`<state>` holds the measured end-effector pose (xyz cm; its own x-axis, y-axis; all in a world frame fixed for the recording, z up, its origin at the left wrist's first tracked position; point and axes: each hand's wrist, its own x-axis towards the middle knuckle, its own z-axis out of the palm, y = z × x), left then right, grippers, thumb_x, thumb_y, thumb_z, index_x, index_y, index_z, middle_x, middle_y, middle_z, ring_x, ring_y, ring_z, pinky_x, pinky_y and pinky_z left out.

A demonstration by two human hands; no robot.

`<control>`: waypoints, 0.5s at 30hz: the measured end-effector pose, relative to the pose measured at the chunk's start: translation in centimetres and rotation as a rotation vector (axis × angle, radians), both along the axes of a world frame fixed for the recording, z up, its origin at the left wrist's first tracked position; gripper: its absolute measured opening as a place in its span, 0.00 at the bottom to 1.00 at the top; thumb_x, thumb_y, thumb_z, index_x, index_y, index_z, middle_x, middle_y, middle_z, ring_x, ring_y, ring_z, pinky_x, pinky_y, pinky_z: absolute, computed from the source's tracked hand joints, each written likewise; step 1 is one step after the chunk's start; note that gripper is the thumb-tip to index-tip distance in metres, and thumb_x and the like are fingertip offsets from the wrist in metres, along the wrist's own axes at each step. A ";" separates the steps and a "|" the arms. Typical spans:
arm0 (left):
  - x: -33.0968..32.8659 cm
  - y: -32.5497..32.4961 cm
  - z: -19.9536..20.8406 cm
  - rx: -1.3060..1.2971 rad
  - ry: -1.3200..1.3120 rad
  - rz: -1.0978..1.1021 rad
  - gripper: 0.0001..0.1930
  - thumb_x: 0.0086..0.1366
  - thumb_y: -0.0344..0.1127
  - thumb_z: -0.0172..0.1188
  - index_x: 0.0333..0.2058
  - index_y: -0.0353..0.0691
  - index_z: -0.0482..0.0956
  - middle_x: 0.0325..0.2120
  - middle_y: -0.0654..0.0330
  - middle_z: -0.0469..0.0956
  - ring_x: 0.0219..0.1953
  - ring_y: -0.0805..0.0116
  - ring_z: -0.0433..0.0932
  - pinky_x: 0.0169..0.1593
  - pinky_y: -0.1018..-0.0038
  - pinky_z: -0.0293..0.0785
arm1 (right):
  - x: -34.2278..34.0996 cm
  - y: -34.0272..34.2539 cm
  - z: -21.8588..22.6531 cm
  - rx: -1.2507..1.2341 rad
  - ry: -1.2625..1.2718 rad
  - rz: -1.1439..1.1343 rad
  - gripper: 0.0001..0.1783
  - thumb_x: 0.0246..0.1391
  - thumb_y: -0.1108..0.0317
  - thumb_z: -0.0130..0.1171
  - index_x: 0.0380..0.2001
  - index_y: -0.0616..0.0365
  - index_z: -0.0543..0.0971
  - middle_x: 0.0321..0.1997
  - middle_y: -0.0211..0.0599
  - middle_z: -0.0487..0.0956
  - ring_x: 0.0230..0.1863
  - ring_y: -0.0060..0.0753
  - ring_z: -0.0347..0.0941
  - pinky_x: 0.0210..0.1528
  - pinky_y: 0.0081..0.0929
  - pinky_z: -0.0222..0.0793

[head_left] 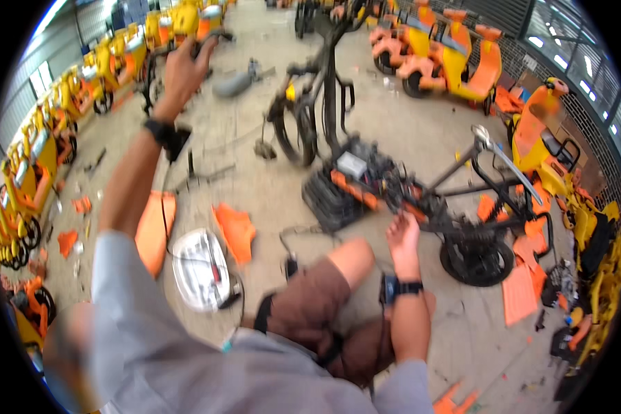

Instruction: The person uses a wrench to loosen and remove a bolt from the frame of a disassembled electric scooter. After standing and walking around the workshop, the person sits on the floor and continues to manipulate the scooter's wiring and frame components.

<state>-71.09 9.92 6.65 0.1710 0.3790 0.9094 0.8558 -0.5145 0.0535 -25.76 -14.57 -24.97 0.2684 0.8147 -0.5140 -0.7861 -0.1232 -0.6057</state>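
Note:
My left hand [183, 74] is raised at the upper left with the arm stretched out. A dark bar like a handlebar [215, 36] shows at its fingertips; blur hides whether the hand grips it. My right hand [403, 240] is at the side of a stripped black scooter frame [455, 196], its fingers curled by the wiring and an orange strip [355, 190]. What they pinch, if anything, is hidden. The frame lies across the floor before me, with a black box-shaped part [331, 200], its front wheel [297, 134] and its rear wheel [477, 261] attached.
Beside my knee lie a white shell-like tray [201, 270] with cables and orange panels [234, 231]. Rows of yellow scooters [110, 72] line the left; others [462, 62] stand at the upper right. Yellow and black parts [593, 269] are heaped along the right edge.

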 end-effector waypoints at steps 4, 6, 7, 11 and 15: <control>13.5 -3.2 3.7 0.084 0.047 -0.425 0.09 0.60 0.37 0.59 0.30 0.36 0.75 0.18 0.45 0.74 0.17 0.50 0.71 0.23 0.64 0.66 | 1.3 5.3 10.2 0.326 -0.499 -0.002 0.12 0.58 0.64 0.52 0.40 0.59 0.77 0.23 0.31 0.76 0.19 0.19 0.69 0.19 0.17 0.60; 11.9 -2.9 3.4 0.031 -0.190 -0.372 0.15 0.61 0.43 0.58 0.30 0.35 0.75 0.16 0.44 0.72 0.17 0.46 0.69 0.22 0.62 0.64 | -0.3 4.7 13.6 0.423 -0.581 0.189 0.15 0.58 0.66 0.53 0.46 0.62 0.75 0.25 0.34 0.76 0.20 0.21 0.69 0.19 0.20 0.61; 12.4 -1.5 3.6 0.001 -0.277 -0.419 0.17 0.62 0.46 0.58 0.30 0.35 0.74 0.15 0.44 0.71 0.17 0.45 0.68 0.22 0.62 0.64 | -0.9 4.7 14.7 0.483 -0.630 0.184 0.16 0.58 0.68 0.54 0.47 0.62 0.73 0.25 0.35 0.76 0.20 0.21 0.69 0.19 0.22 0.62; 11.0 -3.9 1.4 -0.279 -0.155 -0.252 0.18 0.62 0.45 0.58 0.29 0.32 0.75 0.17 0.44 0.73 0.21 0.48 0.74 0.25 0.65 0.68 | 3.4 3.9 19.0 0.423 -0.633 0.049 0.14 0.58 0.63 0.50 0.46 0.54 0.72 0.20 0.28 0.73 0.13 0.15 0.61 0.12 0.14 0.51; 12.0 -3.9 3.5 -0.263 -0.225 -0.332 0.19 0.61 0.47 0.59 0.32 0.32 0.76 0.21 0.42 0.75 0.25 0.43 0.76 0.29 0.64 0.71 | 4.7 4.5 20.8 0.292 -0.493 0.053 0.15 0.58 0.60 0.50 0.48 0.48 0.70 0.18 0.27 0.71 0.09 0.16 0.56 0.09 0.16 0.46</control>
